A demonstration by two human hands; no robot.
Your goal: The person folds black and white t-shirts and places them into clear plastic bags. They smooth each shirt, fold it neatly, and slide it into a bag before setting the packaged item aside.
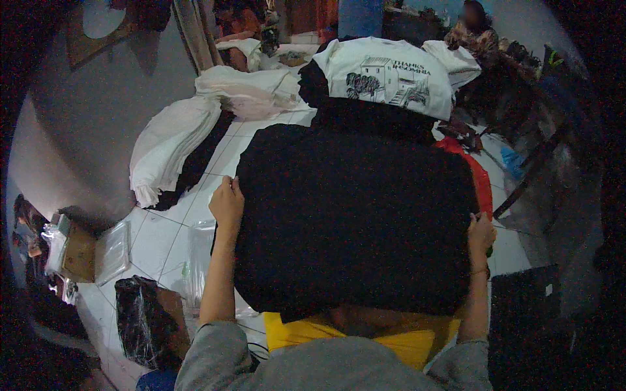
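A broad piece of black fabric [352, 221], probably a T-shirt, is spread flat in front of me and reaches over my lap. My left hand [226, 201] pinches its left edge. On the opposite side, the fingers of my right hand [481, 234] are closed on the right edge. Beyond the fabric lies a white T-shirt [385, 72] with a dark drawing of a house, on top of more black cloth [372, 120]. Red cloth [479, 176] shows from beneath the black fabric on the right.
Stacked white garments [173, 140] lie on the tiled floor at the left. Clear plastic bags [199, 267], a black plastic package [142, 319] and a cardboard box [77, 251] sit at lower left. A dark flat panel [527, 300] is at right. Two people are in the background.
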